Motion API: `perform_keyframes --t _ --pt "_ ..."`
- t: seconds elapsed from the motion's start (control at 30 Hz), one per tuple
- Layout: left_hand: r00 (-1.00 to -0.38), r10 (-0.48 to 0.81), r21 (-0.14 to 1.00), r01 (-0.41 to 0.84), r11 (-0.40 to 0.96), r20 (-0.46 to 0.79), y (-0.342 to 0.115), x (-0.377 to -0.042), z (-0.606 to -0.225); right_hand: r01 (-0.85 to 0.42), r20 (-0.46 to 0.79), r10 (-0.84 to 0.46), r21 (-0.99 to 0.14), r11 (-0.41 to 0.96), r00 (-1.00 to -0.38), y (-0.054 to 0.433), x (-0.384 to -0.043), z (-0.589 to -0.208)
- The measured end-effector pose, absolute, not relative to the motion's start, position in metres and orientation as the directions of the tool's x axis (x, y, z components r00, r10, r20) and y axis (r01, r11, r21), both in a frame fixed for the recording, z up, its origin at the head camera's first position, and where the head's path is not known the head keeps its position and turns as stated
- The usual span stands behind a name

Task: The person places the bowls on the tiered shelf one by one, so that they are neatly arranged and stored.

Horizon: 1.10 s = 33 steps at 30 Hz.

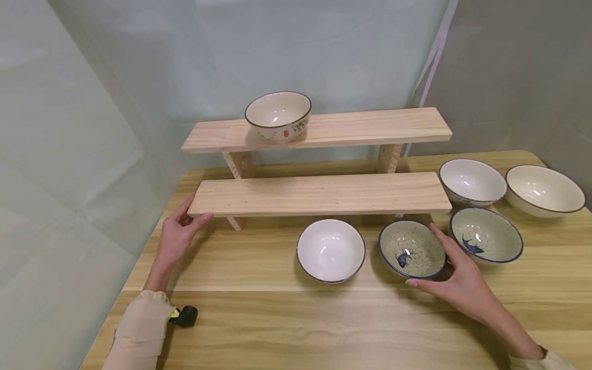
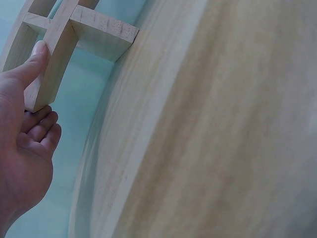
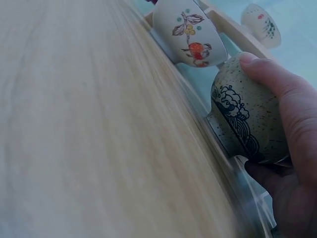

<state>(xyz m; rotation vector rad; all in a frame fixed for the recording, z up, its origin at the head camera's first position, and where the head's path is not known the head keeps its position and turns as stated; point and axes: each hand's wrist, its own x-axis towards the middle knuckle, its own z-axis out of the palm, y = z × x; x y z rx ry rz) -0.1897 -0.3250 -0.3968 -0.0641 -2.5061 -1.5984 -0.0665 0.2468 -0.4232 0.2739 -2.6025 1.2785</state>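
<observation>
Pale green sheeting (image 1: 333,56) hangs behind a wood-grained table (image 1: 259,329) bearing a two-step wooden rack (image 1: 370,126). The held speckled bowl (image 1: 418,241) is at four o'clock from the head view's centre; a blue fish is painted inside it, dark waves outside. The right hand (image 1: 467,282) grips its right side, thumb at the near rim and fingers curved round the far side, spread apart by the bowl's width. Whether its foot meets the table I cannot tell.

The left hand (image 1: 178,234) pinches the left end of the lower board (image 1: 319,194), thumb against it and fingers curled beneath.

Around the held bowl, at nine o'clock, is a white bowl (image 1: 330,252), glossy within, with red fruit painted outside; at three, a second fish bowl (image 1: 485,234); between one and two, a dark-rimmed bowl (image 1: 473,180); at two, farther off, a cream bowl (image 1: 546,190). Between ten and eleven, a decorated bowl (image 1: 277,114) stands on the upper step.
</observation>
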Motion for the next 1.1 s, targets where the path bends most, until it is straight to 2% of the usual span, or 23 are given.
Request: perform_keyframes --t 0.33,1.1 --pt "-0.985 -0.050 0.897 0.129 0.424 0.165 -0.3242 -0.1890 -0.3957 -0.237 0.274 -0.035 -0.754 0.613 -0.961 0.2469 -0.0648 -0.4240" --pt "-0.986 -0.056 0.905 0.119 0.408 0.155 -0.3254 -0.1906 -0.3973 -0.257 0.329 0.001 -0.738 0.624 -0.944 0.2440 -0.0644 -0.4249"
